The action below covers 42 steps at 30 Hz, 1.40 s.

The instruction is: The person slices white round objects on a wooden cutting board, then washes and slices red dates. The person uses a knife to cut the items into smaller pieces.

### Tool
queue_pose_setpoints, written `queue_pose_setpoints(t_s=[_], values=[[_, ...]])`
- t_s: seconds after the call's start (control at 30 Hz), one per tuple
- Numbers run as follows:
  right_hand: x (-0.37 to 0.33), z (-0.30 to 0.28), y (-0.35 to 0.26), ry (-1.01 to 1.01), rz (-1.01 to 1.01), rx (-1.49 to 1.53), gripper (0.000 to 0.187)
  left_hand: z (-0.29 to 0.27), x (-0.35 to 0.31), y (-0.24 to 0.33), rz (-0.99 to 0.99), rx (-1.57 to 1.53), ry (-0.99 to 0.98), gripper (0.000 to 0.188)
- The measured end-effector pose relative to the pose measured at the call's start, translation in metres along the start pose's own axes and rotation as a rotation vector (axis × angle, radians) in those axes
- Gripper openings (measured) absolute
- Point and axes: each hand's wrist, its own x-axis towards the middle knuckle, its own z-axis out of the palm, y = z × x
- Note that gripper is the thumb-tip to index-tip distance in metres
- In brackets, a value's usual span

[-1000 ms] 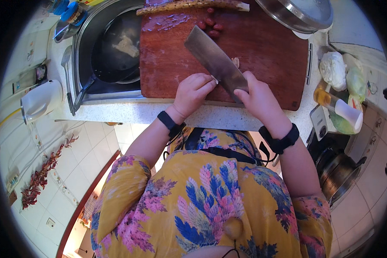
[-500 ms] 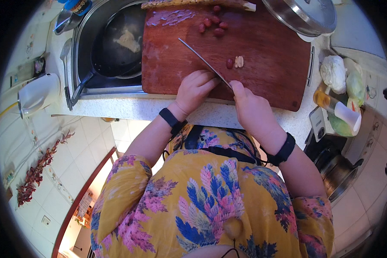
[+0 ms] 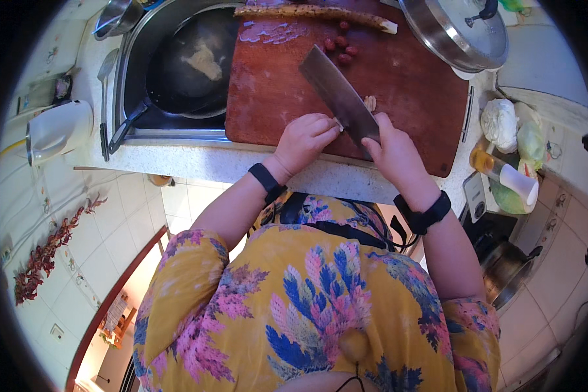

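Note:
In my right hand (image 3: pixel 395 153) is the handle of a cleaver (image 3: pixel 336 91), its broad blade tilted flat-side up over the cutting board (image 3: pixel 268 98). My left hand (image 3: pixel 302 140) is closed at the board's near edge, thumb and finger pinching a small pale piece (image 3: pixel 339 125) against or right beside the blade. Beyond the blade lie pale cut slices (image 3: pixel 370 103), partly covered by it. Several red dates (image 3: pixel 344 51) rest farther back on the board. A long rough-skinned root (image 3: pixel 320 13), pale at its cut end, lies along the far edge.
Left of the board, a dark pan (image 3: pixel 170 85) with liquid and a pale lump sits in the sink (image 3: pixel 134 59). A spatula (image 3: pixel 104 85) lies beside it. At back right stands a lidded steel pot (image 3: pixel 431 32); bags (image 3: pixel 500 124) and a bottle (image 3: pixel 503 173) are at right.
The cleaver has turned from edge-on to showing its broad side, and my right hand has shifted right. A small pale piece now shows at my left fingertips. The view has moved slightly.

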Motion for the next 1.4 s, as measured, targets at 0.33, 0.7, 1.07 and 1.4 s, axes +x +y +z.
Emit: queue_pose_setpoints(t_s=[0.33,0.7,1.07,1.4], values=[[-0.019,-0.016,0.006,-0.101,-0.053,0.262,0.031,-0.010,-0.006,0.003,0.062,0.078,-0.002,0.029],[-0.028,-0.005,0.005,0.011,-0.147,0.200,0.021,-0.009,0.006,0.010,0.009,0.149,-0.021,0.022],[-0.035,-0.007,-0.007,-0.007,-0.095,0.074,0.021,-0.005,0.005,0.001,0.015,0.073,0.013,0.027],[-0.033,-0.012,-0.013,-0.081,-0.069,0.024,0.015,-0.003,0.006,-0.001,0.004,0.010,0.026,0.027]])
